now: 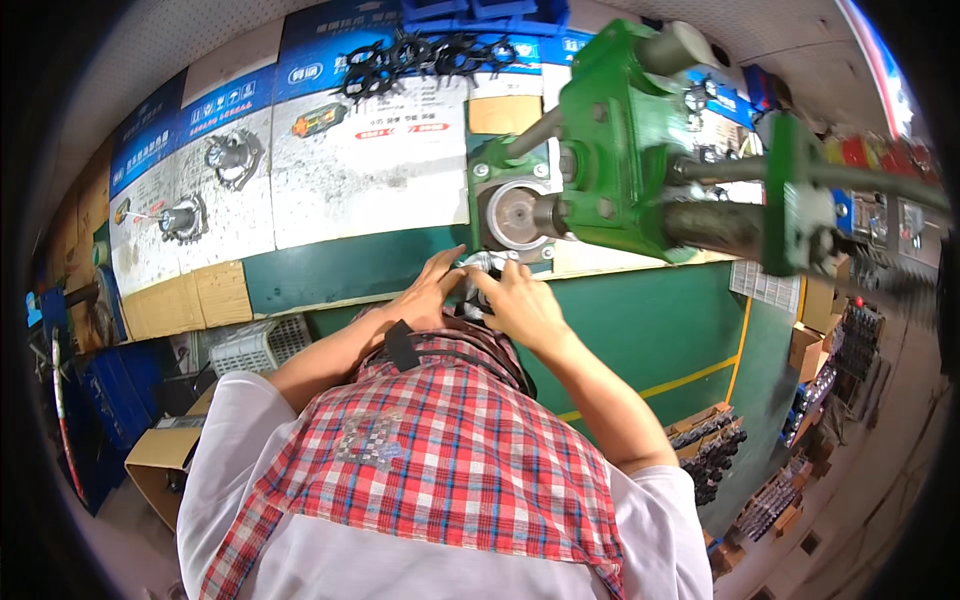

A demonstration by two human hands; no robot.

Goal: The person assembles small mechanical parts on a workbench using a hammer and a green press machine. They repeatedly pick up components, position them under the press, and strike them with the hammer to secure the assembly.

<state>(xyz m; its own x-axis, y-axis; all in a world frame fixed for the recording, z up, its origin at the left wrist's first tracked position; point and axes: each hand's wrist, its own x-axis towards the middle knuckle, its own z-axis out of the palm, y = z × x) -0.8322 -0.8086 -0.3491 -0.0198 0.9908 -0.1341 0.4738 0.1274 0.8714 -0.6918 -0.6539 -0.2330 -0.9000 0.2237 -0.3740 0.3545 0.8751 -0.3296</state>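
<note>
A small silver metal part [487,262] is at the front edge of the bench, close against my body. My left hand [428,292] has its fingers bent around the part's left side. From the other side my right hand [522,308] closes on it, fingers pointing away from me. Most of the part is hidden by my fingers, so its exact kind does not show. Just beyond my hands stands a green press [615,145], with its ram end over a round metal seat [515,215].
Cardboard sheets [370,190] cover the bench left of the press. Two metal assemblies, a left one [182,218] and a larger one [232,158], lie there. Several black ring-shaped parts [410,60] are heaped at the back. A white crate [262,345] and an open carton [160,470] stand below, left.
</note>
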